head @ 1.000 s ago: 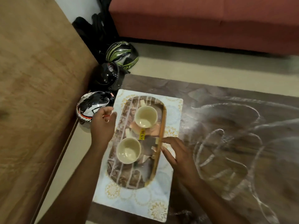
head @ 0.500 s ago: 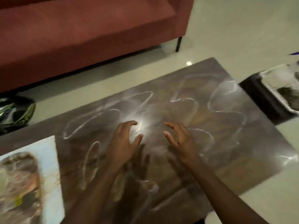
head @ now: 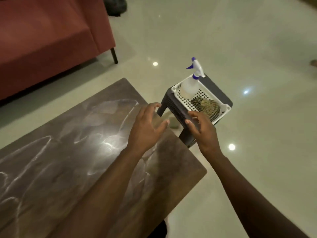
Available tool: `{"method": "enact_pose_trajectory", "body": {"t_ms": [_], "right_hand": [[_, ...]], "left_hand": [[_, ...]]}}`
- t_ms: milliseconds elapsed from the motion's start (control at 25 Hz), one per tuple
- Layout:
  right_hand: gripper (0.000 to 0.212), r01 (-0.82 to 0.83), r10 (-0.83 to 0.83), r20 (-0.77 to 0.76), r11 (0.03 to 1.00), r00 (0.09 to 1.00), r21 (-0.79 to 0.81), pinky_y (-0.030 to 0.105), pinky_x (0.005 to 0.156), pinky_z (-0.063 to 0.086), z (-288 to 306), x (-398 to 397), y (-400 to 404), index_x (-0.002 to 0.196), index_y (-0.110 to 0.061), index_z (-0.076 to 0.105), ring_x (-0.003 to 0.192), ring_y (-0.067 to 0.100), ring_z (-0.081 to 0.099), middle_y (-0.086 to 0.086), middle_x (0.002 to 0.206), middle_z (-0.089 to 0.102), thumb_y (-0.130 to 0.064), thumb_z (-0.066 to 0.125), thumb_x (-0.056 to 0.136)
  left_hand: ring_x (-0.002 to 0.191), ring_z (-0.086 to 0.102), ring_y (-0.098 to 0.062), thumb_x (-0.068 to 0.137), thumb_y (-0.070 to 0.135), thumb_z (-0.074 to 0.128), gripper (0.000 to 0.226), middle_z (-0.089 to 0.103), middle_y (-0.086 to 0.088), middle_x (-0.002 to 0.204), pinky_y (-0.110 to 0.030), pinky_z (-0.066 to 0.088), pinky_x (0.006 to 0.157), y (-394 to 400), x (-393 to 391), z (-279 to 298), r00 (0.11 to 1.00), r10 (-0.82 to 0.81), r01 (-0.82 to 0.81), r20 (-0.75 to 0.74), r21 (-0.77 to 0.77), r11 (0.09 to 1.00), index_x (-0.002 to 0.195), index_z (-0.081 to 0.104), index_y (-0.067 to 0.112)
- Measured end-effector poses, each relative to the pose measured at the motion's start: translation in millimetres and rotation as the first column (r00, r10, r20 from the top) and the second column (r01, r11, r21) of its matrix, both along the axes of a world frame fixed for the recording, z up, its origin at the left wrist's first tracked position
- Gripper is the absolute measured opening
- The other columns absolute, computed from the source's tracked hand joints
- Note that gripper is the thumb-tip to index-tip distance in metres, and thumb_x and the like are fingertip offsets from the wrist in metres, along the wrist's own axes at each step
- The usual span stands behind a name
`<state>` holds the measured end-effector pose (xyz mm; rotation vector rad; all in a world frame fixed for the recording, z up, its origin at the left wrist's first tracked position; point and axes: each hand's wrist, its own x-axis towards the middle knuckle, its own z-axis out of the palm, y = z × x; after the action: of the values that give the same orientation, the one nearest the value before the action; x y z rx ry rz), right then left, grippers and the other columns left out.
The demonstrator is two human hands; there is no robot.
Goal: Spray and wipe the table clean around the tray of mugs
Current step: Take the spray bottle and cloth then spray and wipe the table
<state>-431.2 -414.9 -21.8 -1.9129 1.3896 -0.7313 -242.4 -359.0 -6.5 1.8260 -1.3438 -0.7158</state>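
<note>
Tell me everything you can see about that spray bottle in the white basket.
The spray bottle stands upright in the far corner of a white perforated basket, which sits on a dark stool beside the table. Its body is translucent white plastic; the trigger head is white with blue nozzle, trigger and collar. A striped, bunched cloth lies beside it in the basket. Neither hand touches it.

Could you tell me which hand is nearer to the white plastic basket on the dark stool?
The right hand. It hovers, open, at the white plastic basket's near edge, over the dark stool. The left hand, also open, is farther left over the brown table.
</note>
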Motion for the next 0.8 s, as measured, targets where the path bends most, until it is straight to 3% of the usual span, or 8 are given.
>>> {"method": "enact_pose_trajectory", "body": {"t_ms": [120, 280, 400, 520, 640, 720, 800], "right_hand": [[0.028, 0.133, -0.131, -0.035, 0.989, 0.991, 0.072, 0.026, 0.085, 0.044, 0.2, -45.0, -30.4, 0.118, -0.018, 0.059, 0.106, 0.016, 0.056, 0.002, 0.121, 0.06, -0.029, 0.058, 0.092], [0.028, 0.179, -0.177, -0.027, 0.978, 0.984, 0.107, 0.024, 0.083, 0.044, -18.5, -81.3, -93.3, 0.116, -0.016, 0.059, 0.107, 0.02, 0.057, 0.004, 0.123, 0.059, -0.025, 0.061, 0.09], [0.031, 0.17, -0.175, 0.009, 0.966, 0.985, 0.196, 0.014, 0.078, 0.04, -51.9, -92.5, -145.1, 0.119, -0.017, 0.058, 0.108, 0.016, 0.057, 0.002, 0.124, 0.059, -0.025, 0.061, 0.09], [0.031, 0.098, -0.101, -0.001, 0.969, 0.995, 0.225, 0.024, 0.081, 0.041, -88.8, -93.9, -203.7, 0.12, -0.019, 0.056, 0.106, 0.013, 0.056, 0.0, 0.122, 0.058, -0.027, 0.061, 0.09], [0.038, -0.038, 0.051, -0.039, 0.963, 0.998, 0.268, 0.031, 0.087, 0.042, -117.0, -104.1, -252.8, 0.126, -0.02, 0.051, 0.11, 0.013, 0.051, 0.004, 0.128, 0.052, -0.027, 0.061, 0.09], [0.05, -0.11, 0.167, -0.134, 0.928, 0.977, 0.355, 0.036, 0.095, 0.041, -132.1, -116.0, -271.2, 0.134, -0.019, 0.044, 0.119, 0.02, 0.047, 0.007, 0.136, 0.046, -0.027, 0.062, 0.089], [0.064, -0.202, 0.331, -0.245, 0.878, 0.911, 0.434, 0.036, 0.101, 0.035, -154.5, -126.8, -272.4, 0.143, -0.019, 0.034, 0.128, 0.023, 0.04, 0.007, 0.144, 0.04, -0.03, 0.064, 0.087]], "left_hand": [[0.111, 0.052, -0.008, 0.085, 0.036, 0.07, 0.053, 0.051, 0.004, 0.132, -0.024, 0.043, 0.086, -53.0, -32.1, 0.3, 0.998, -0.051, 0.052, -0.044, 0.032, 0.998, 0.133, 0.048, 0.028], [0.11, 0.058, -0.014, 0.085, 0.036, 0.07, 0.048, 0.053, 0.003, 0.13, -0.035, 0.052, 0.091, -128.9, -70.3, -17.6, 0.987, -0.075, 0.082, -0.144, 0.045, 0.996, 0.128, 0.05, 0.029], [0.102, 0.059, -0.01, 0.084, 0.037, 0.07, 0.044, 0.054, 0.002, 0.126, -0.028, 0.051, 0.086, -176.7, -86.9, -47.7, 0.992, -0.008, 0.021, -0.124, 0.105, 0.994, 0.124, 0.052, 0.03], [0.107, 0.058, -0.016, 0.085, 0.032, 0.07, 0.042, 0.055, 0.0, 0.123, -0.035, 0.051, 0.089, -212.4, -113.5, -84.6, 0.998, 0.063, -0.061, -0.021, 0.102, 0.993, 0.123, 0.055, 0.022], [0.12, 0.05, -0.023, 0.076, 0.037, 0.077, 0.068, 0.05, -0.006, 0.132, -0.043, 0.049, 0.097, -247.5, -133.0, -110.8, 0.954, 0.291, -0.289, 0.065, -0.041, 0.956, 0.131, 0.046, 0.014], [0.133, 0.042, -0.022, 0.066, 0.051, 0.08, 0.099, 0.04, -0.006, 0.147, -0.045, 0.044, 0.104, -274.2, -130.4, -119.4, 0.927, 0.375, -0.375, 0.012, -0.002, 0.927, 0.146, 0.03, 0.019], [0.139, 0.039, -0.021, 0.061, 0.058, 0.081, 0.115, 0.033, -0.002, 0.155, -0.048, 0.044, 0.105, -301.7, -125.1, -127.9, 0.924, 0.38, -0.378, -0.036, 0.065, 0.924, 0.152, 0.018, 0.025]]}}
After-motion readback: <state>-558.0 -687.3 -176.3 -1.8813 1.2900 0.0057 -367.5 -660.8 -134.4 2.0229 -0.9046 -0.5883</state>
